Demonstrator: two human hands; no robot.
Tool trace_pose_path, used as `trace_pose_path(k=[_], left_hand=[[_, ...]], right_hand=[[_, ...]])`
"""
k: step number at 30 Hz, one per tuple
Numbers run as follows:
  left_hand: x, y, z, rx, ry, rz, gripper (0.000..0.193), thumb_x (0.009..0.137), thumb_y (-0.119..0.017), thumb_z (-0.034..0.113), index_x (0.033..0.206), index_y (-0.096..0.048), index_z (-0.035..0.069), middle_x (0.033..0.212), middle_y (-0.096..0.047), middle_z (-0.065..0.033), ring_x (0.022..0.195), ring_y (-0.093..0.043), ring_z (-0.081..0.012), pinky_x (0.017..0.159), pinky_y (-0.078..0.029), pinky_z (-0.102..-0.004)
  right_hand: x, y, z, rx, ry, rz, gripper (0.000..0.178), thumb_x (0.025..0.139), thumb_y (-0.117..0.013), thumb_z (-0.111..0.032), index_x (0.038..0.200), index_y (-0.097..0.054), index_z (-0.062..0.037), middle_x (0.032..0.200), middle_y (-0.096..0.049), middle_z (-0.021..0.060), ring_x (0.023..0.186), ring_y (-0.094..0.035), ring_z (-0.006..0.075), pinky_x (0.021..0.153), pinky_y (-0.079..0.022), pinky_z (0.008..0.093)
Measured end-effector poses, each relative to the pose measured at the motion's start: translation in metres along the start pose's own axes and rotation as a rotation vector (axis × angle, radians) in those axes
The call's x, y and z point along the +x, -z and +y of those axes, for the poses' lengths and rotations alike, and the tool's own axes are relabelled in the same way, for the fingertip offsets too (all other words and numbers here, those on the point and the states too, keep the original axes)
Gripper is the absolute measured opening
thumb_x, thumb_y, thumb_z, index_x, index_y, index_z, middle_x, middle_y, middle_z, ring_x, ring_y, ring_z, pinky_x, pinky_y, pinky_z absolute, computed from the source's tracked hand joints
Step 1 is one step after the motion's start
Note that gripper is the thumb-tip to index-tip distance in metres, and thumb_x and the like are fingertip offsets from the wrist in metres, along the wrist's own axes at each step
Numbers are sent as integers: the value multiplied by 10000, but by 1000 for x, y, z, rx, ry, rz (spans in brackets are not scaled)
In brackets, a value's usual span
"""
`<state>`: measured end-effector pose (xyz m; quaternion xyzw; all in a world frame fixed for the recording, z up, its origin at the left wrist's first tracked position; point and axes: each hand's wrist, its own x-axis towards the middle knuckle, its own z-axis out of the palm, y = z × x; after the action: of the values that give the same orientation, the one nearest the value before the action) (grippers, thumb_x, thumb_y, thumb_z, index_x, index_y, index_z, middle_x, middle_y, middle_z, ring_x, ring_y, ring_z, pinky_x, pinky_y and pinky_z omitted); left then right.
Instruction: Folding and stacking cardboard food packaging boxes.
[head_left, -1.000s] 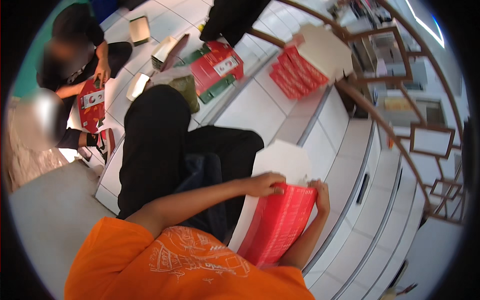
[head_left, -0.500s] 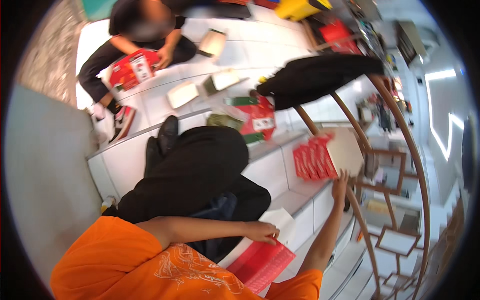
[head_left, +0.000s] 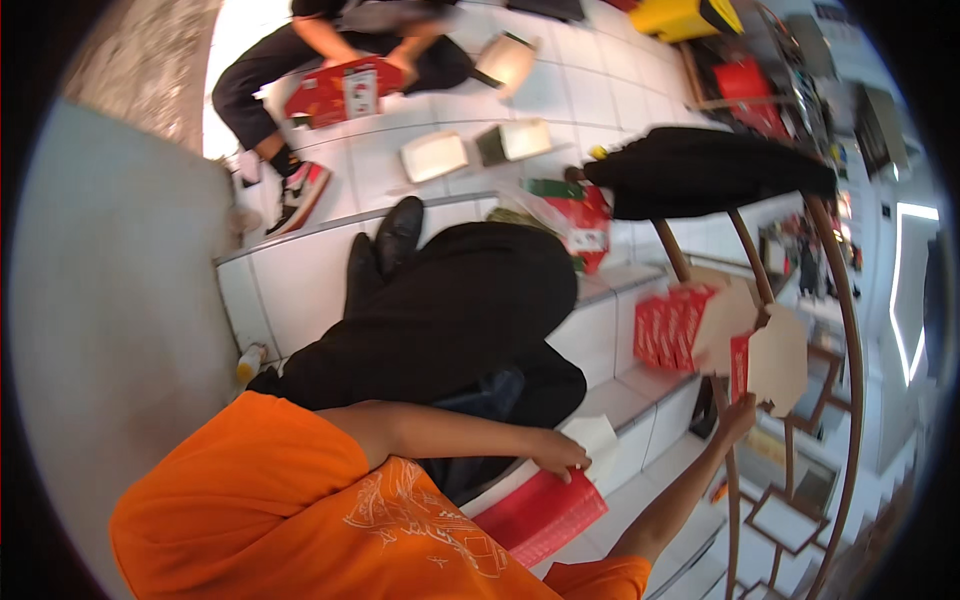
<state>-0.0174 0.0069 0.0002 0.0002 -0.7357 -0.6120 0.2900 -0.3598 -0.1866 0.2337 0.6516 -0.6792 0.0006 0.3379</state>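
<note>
On my lap lies a red paper carton [head_left: 548, 515] with pale inner flaps. My left hand [head_left: 560, 453] is closed on its upper edge. Off to the right, my outstretched right hand [head_left: 738, 416] pinches a red-and-cream carton [head_left: 778, 365] by its lower edge, holding it up beside a wooden rail. Just left of it, a row of nested red cartons [head_left: 665, 328] with cream flaps stands on the tiled step; the held carton is apart from them.
A black garment [head_left: 715, 172] hangs over the curved wooden railing [head_left: 845, 300]. Across the step, another person's hands [head_left: 410, 55] hold a red carton [head_left: 345, 92]. Two open cream cartons [head_left: 435, 157] stand on the tiles near a plastic bag [head_left: 535, 207]. A grey wall [head_left: 110, 300] rises at left.
My right hand has drawn one carton off the nested row and moved it to the right. My left hand stays on the lap carton. The whole view has shifted.
</note>
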Motion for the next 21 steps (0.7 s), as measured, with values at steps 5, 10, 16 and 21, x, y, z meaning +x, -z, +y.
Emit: trace_pose_path(k=[5, 10, 16, 21], left_hand=[[-14, 4, -11, -13, 81, 7, 376, 861, -745, 339, 1084, -613, 68, 1025, -655, -155, 1032, -634, -346, 842, -516, -464], [-16, 21, -4, 15, 116, -1, 327, 846, -756, 279, 1009, -591, 48, 993, -644, -134, 994, -623, -338, 824, -500, -442], [-18, 36, 6, 19, 162, -51, 344, 834, -779, 252, 1009, -579, 35, 971, -640, -137, 940, -629, -309, 801, -495, -413], [-29, 43, 1, 29, 173, -66, 334, 828, -802, 214, 1009, -585, 36, 944, -663, -137, 885, -650, -302, 757, -500, -399]], right_hand=[[-97, 77, -41, 822, -351, -394, 224, 1018, -610, -223, 1137, -604, -33, 789, -648, 48, 657, -583, 131, 567, -460, 292], [-202, 121, -87, 1116, -515, -613, 234, 1030, -601, -240, 1063, -607, -9, 867, -680, 49, 702, -590, 96, 620, -489, 260], [-278, 119, -87, 1173, -581, -741, 200, 1029, -589, -210, 1024, -625, -13, 852, -659, 13, 709, -552, 74, 633, -470, 246], [-300, 112, -83, 1059, -508, -795, 303, 1051, -537, -278, 1134, -673, -20, 933, -674, 15, 809, -561, 92, 709, -457, 273]])
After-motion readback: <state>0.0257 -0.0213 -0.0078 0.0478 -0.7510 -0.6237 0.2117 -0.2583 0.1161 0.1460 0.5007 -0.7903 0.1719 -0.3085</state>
